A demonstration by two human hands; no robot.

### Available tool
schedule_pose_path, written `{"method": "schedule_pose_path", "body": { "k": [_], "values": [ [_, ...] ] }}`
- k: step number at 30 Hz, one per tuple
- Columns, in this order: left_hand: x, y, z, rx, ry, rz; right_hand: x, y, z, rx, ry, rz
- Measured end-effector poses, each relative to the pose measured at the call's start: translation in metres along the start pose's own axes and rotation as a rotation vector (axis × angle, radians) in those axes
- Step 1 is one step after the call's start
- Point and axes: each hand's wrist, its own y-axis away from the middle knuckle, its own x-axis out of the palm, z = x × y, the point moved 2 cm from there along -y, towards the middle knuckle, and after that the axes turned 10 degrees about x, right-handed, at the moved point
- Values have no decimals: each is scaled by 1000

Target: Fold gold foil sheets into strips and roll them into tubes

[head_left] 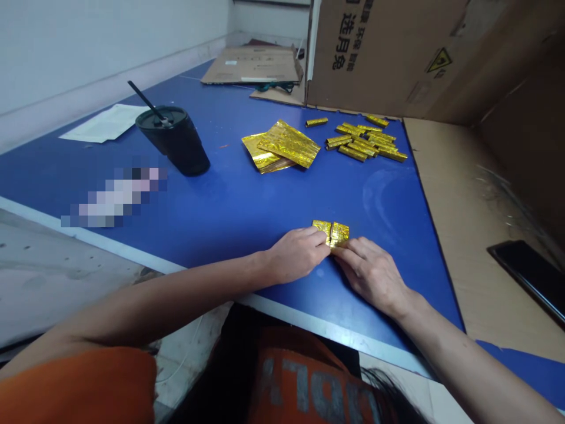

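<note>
My left hand (300,254) and my right hand (369,274) meet near the table's front edge. Their fingertips press on a folded piece of gold foil (331,233), whose lower part they hide. Farther off lies a stack of flat gold foil sheets (280,146). To its right is a heap of several rolled gold foil sticks (364,142), with one rolled stick (316,122) lying apart at its left. Neither hand touches these.
The blue table (247,206) holds a black lidded tumbler with a straw (173,141), white papers (103,122) and a pixelated patch (115,197). A cardboard box (379,53) stands at the far edge. A black phone (529,277) lies on cardboard at the right.
</note>
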Motion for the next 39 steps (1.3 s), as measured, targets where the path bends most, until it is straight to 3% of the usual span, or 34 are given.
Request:
{"method": "schedule_pose_path", "body": {
  "k": [9,19,25,39],
  "values": [
    [2,-1,4,-92,89,-40,4,-3,-2,53,-71,-51],
    [-2,-11,17,-213,269,57,4,-13,-15,219,-208,94],
    [-4,-11,20,-228,289,106,0,-19,-14,289,-339,202],
    [0,-8,22,-170,183,153,-1,-24,-17,307,-319,233]
  ]
}}
